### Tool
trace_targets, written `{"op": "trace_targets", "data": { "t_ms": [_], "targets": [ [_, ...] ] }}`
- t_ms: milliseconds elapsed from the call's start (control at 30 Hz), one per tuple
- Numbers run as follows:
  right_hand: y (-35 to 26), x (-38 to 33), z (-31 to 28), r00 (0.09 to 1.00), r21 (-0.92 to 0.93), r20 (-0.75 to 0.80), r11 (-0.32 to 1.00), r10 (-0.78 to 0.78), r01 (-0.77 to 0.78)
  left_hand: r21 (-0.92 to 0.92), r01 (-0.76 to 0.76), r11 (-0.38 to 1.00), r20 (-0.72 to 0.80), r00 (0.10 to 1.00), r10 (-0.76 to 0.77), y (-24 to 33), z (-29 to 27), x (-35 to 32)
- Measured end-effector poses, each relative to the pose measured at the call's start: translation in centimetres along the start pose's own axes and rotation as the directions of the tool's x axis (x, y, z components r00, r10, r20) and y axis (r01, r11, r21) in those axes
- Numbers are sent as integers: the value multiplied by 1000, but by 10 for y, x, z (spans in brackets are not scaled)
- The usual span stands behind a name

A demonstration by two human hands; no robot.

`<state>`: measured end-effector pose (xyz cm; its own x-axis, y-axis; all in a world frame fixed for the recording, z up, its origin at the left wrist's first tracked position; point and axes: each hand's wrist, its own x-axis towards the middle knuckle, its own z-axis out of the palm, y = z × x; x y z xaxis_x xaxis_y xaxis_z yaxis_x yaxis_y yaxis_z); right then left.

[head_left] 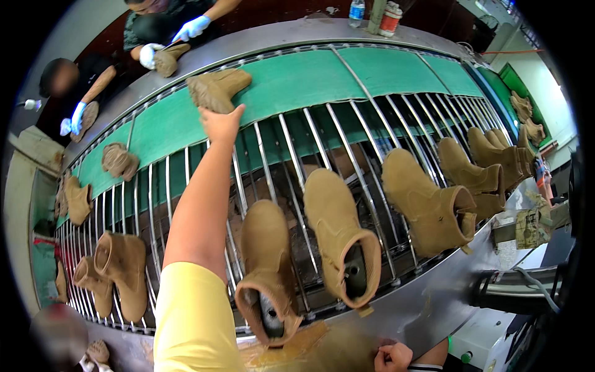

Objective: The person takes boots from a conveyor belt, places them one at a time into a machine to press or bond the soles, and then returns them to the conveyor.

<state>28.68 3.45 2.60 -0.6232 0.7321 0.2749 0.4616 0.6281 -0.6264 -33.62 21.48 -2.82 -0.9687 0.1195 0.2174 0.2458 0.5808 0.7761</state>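
My left hand [220, 126] stretches far out over the roller rack, closed on the near end of a tan boot [218, 87]. That boot lies on its side on the green belt [291, 77]; my fingertips are hidden behind it. At the lower edge is my right hand [393, 356], its fingers curled; whatever they hold, if anything, does not show. A blurred tan shape is beside it. Nearest between my hands stand two tan boots, one [266, 266] leaning by my left sleeve and another [341, 239] to its right, their open tops toward me.
More tan boots [427, 201] line the rack's right side, and a pair [124, 270] stands at left. A small boot [119, 161] lies on the belt. Across the conveyor, two gloved people handle boots. A bottle [356, 12] and red-and-white container [390, 20] stand at the far edge.
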Motion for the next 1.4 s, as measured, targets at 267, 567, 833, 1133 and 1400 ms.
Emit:
{"op": "trace_targets", "data": {
  "t_ms": [267,567,833,1133,1400],
  "targets": [
    [-6,-3,-1,1000,-3,-3,1000,-6,6,-544,192,817,277,960,-42,5,-56,14],
    [12,-40,8,996,28,-59,997,70,-68,-789,614,-20,615,788,-31,-57,-309,-200],
    [-12,-56,11,892,608,260,655,371,-449,-669,729,-145,715,685,143,-121,-529,-519],
    [-122,-154,-99,868,439,365,-760,-336,-479,-308,951,-24,951,309,19,-88,-571,-650],
    [-47,-252,-160,793,582,590,-602,-150,-547,-508,759,407,819,572,-44,-47,-490,-665]
  ]
}}
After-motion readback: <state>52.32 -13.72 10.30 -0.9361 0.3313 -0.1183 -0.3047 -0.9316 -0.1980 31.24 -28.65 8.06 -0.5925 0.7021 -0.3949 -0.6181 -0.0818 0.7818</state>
